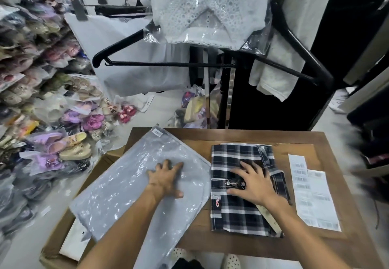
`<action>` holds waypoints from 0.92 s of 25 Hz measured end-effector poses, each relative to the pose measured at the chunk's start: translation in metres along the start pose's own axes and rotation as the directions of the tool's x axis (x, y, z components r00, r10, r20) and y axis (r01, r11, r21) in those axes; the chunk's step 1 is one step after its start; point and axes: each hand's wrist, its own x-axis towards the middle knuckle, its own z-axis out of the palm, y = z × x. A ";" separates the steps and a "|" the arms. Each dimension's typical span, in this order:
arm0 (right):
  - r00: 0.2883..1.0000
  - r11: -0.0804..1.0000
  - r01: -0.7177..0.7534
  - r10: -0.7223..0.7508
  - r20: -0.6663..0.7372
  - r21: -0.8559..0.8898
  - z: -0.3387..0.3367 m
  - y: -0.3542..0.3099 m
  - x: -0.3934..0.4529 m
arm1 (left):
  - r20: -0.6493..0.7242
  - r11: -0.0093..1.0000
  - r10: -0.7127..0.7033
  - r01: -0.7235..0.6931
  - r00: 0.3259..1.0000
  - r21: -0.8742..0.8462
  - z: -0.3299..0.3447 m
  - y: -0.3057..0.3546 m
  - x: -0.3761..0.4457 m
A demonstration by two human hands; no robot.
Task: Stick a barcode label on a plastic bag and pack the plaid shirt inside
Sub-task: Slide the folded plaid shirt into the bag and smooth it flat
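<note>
A frosted plastic bag point(126, 186) lies flat and slanted across the left side of the wooden table point(328, 245), with a small white label point(157, 132) at its far corner. My left hand point(166, 179) rests palm down on the bag, fingers spread. A folded black-and-white plaid shirt point(235, 214) lies right of the bag. My right hand point(252, 182) lies flat on the shirt with fingers apart. Two sheets of barcode labels point(313, 195) lie at the table's right side, untouched.
A cardboard box point(63, 245) stands under the table's left edge. Piles of bagged shoes point(52, 121) fill the left. A black hanger point(147, 63) and a bagged white lace garment point(208, 7) hang above the far edge. Dark clothing racks stand at right.
</note>
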 end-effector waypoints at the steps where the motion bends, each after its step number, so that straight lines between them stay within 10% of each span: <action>1: 1.000 1.000 0.003 -0.003 -0.002 0.006 0.003 0.001 -0.001 | 0.008 0.999 0.020 -0.021 1.000 0.050 -0.001 0.000 -0.002; 15: 0.999 0.999 -0.032 0.032 -0.012 0.028 0.012 0.003 -0.001 | 0.135 0.809 0.465 -0.482 0.875 0.335 -0.015 -0.049 0.021; 23: 0.994 0.997 -0.067 0.070 0.089 -0.035 -0.001 -0.003 0.006 | -0.048 0.871 0.491 -0.490 0.870 0.022 -0.034 -0.033 0.045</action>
